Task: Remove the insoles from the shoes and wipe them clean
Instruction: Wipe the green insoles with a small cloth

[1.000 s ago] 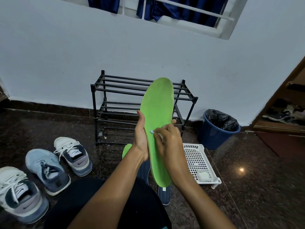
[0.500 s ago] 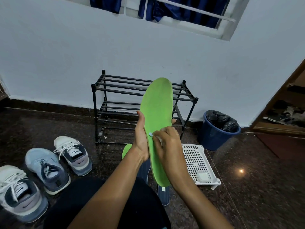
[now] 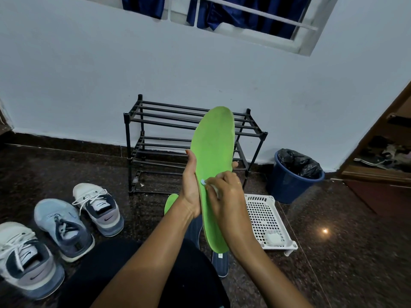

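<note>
Pinching the wipe [image 3: 202, 181], right grip [image 3: 224, 192] edges down the insole [image 3: 213, 141] left grip [image 3: 191, 187] still holds.

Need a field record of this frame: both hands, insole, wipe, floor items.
left hand: grips green insole by its left edge, holding it upright
right hand: pinches white wipe against the insole's lower middle
second green insole: on floor, mostly hidden by the left wrist
dark blue insoles: on floor below the held insole
sneakers: three, on floor at left
white tray: on floor at right, white wad inside
shoe rack: behind the held insole
blue bin: right of the rack
</note>
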Demonstrator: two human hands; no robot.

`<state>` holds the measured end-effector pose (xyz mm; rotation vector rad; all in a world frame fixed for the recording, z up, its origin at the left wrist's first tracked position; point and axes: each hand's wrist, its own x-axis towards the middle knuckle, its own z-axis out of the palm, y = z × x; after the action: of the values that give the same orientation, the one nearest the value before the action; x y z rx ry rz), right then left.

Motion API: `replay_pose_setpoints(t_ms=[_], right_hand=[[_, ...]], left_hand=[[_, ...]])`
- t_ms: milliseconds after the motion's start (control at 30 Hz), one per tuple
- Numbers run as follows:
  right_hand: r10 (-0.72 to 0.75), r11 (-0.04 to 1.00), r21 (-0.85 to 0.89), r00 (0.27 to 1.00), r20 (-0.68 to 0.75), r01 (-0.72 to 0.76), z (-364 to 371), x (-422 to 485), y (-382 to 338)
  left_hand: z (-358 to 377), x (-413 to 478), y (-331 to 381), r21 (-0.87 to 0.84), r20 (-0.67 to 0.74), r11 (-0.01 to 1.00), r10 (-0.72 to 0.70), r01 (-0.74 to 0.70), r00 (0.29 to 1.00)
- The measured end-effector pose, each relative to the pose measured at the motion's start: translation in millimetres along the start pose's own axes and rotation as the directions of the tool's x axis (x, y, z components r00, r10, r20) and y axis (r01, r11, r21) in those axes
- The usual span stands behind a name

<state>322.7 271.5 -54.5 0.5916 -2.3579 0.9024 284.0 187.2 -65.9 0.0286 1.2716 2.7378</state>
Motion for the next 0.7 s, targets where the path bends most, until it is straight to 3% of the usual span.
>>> replay_pose_setpoints(t_ms=[233, 467, 700], right_hand=[[0.007, 0.998, -0.066, 0.996, -0.086, -0.013, 2.9, 19.3, 3.1], [0.000, 1.000, -0.025, 1.000, 0.008, 0.000, 2.6, -1.5, -4.8], [0.037, 0.999, -0.033, 0.999, -0.014, -0.038, -0.5, 13.4, 1.1]], left_hand=[[-0.8, -0.4, -1.6, -0.029, -0.033, 0.999, 0.025, -0.026, 0.999], [-3.4, 0.1, -0.1, -0.022, -0.002, 0.999, 0.041, -0.041, 0.999], [1.8, -2.2, 0.8, -0.031, 0.000, 0.999, 0.042, -0.042, 0.999]])
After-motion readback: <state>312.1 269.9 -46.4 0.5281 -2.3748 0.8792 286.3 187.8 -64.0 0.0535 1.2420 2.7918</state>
